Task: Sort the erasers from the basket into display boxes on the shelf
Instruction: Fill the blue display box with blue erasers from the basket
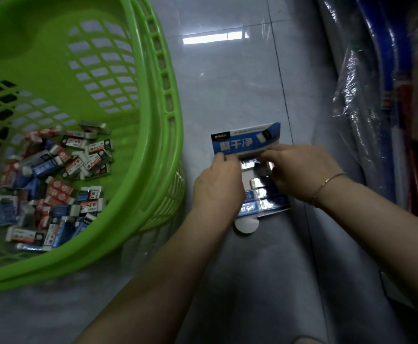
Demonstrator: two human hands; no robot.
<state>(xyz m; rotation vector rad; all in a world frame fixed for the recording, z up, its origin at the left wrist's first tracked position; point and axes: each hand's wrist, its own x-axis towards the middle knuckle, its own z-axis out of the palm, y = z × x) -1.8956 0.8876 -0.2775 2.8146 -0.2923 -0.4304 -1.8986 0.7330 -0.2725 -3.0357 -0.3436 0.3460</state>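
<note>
Head view looks straight down at a pale tiled floor, where a person crouches over a small blue display box. Its lid stands open and tilted away, printed with white characters that read upside down from here. Inside, blue-sleeved erasers lie in rows, their wrappers catching the light. A white rounded tab sticks out at the near end of the box.

Both hands are at the box. The left hand rests along its left side, thumb and fingers pinched together on the lower edge of the lid. The right hand reaches in from the right, fingertips bunched over the top rows of erasers just under the lid; whether they are clamped on one eraser or only pressing on the row I cannot tell, because the fingers hide it. A thin gold bracelet circles the right wrist.

Off to the left, well apart from the box, sits a big green plastic basket with slotted walls. A loose heap of erasers covers its bottom, red, blue and black-and-white sleeves all mixed, lying every which way.

Along the right edge stand rolled goods wrapped in clear plastic, blue and red showing through.
</note>
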